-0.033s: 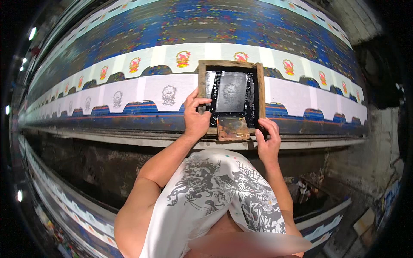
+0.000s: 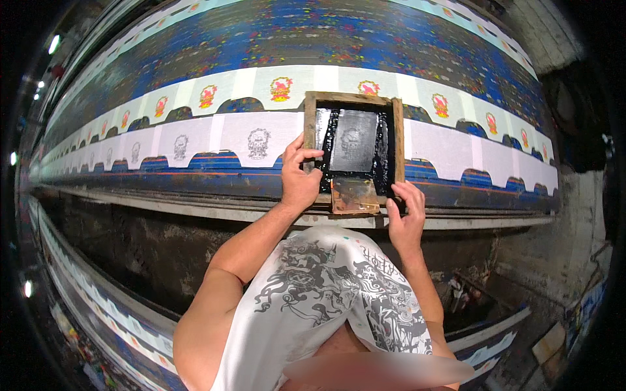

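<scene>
A wooden-framed printing screen (image 2: 353,140) lies over a row of white fabric pieces on the long table. Black ink streaks run down both sides of its mesh, and a dark line design shows in the middle. My left hand (image 2: 300,176) grips the frame's left side, its fingertips reaching over the inner edge. At the near right corner, my right hand (image 2: 407,210) holds the frame between thumb and fingers. A stained, flat squeegee (image 2: 354,195) rests against the near side of the frame, between my hands; neither hand touches it.
To the left, fabric pieces (image 2: 258,143) carry black line prints. Behind them runs a second row (image 2: 281,89) with red and yellow prints. The blue, paint-spotted tabletop (image 2: 261,39) stretches farther back. A pale rail (image 2: 456,221) edges the table, and another printing table (image 2: 117,313) stands lower left.
The whole view has shifted very slightly. My hands keep their hold on the screen, and it stays in the same place on the fabric.
</scene>
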`<state>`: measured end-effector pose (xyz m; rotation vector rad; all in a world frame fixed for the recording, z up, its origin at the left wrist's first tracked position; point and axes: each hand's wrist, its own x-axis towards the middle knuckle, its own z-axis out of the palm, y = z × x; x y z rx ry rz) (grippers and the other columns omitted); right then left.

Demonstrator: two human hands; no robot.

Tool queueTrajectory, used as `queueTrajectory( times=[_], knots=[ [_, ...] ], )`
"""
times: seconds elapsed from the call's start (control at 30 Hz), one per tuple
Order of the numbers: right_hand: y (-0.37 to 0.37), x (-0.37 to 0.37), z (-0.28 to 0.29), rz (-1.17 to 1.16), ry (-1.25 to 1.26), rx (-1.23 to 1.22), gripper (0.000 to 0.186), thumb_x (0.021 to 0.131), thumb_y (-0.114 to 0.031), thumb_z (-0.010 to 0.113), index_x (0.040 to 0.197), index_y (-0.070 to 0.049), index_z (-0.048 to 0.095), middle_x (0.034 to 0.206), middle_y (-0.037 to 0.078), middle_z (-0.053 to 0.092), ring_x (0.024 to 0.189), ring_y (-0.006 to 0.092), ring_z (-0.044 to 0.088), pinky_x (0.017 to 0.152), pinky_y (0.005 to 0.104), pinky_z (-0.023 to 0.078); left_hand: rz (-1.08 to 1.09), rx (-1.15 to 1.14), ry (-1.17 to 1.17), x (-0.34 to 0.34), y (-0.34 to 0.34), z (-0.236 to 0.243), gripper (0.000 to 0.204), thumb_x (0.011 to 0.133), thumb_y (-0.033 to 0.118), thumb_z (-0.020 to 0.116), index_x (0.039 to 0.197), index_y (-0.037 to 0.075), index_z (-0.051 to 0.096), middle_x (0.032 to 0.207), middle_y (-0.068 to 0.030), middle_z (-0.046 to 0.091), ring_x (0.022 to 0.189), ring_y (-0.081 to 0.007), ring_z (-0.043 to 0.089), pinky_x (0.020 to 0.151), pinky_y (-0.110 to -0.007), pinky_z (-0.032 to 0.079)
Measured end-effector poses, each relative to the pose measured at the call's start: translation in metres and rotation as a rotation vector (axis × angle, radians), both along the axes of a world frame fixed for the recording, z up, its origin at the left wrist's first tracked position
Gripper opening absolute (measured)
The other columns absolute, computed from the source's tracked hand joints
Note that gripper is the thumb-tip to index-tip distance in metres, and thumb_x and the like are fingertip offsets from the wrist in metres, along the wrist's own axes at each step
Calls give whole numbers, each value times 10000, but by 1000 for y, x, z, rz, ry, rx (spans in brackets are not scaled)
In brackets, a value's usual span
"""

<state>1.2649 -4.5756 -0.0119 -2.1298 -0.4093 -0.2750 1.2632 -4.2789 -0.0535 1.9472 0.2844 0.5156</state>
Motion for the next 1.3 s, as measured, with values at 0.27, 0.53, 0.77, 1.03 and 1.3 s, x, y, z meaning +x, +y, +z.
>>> queueTrajectory(
  times=[0.27, 0.53, 0.77, 1.03, 1.3],
  knots=[
    [23, 8, 27, 516, -159, -289, 456, 888, -172, 933, 1307, -47, 803, 1371, 172, 743, 1409, 424, 651, 1161, 568, 514, -11, -40, -1, 6, -11, -3, 462, 774, -176, 715, 1149, 70, 826, 1701, -242, 589, 1588, -379, 566, 1294, -458, 455],
    [35, 64, 60, 713, -98, -449, 384, 840, 43, 737, 1219, 4, 789, 1166, 186, 762, 1107, 416, 729, 983, 520, 584, -11, -116, 13, 6, -12, -2, 454, 776, -166, 708, 1125, 91, 843, 1689, -224, 579, 1573, -392, 551, 1318, -467, 413],
    [59, 156, 83, 733, 28, -489, 414, 882, 157, 727, 1265, 11, 783, 1134, 214, 729, 1115, 461, 713, 966, 524, 589, 5, -164, 30, 6, -10, 4, 342, 946, -41, 746, 1249, 96, 829, 1683, -227, 589, 1602, -389, 523, 1344, -466, 393],
    [85, 189, 71, 556, -104, -471, 375, 889, 128, 693, 1228, 8, 799, 1115, 210, 747, 1112, 450, 716, 970, 541, 586, 11, -142, -58, 9, -14, 9, 323, 952, -89, 724, 1203, 86, 825, 1678, -265, 585, 1579, -419, 556, 1315, -469, 425],
    [72, 117, 66, 583, -233, -499, 369, 840, 64, 713, 1195, -2, 788, 1101, 162, 735, 1033, 401, 710, 913, 510, 575, 19, -120, -80, 10, -16, 15, 289, 940, -126, 726, 1134, 67, 819, 1653, -294, 578, 1517, -428, 613, 1274, -468, 477]
  ],
)
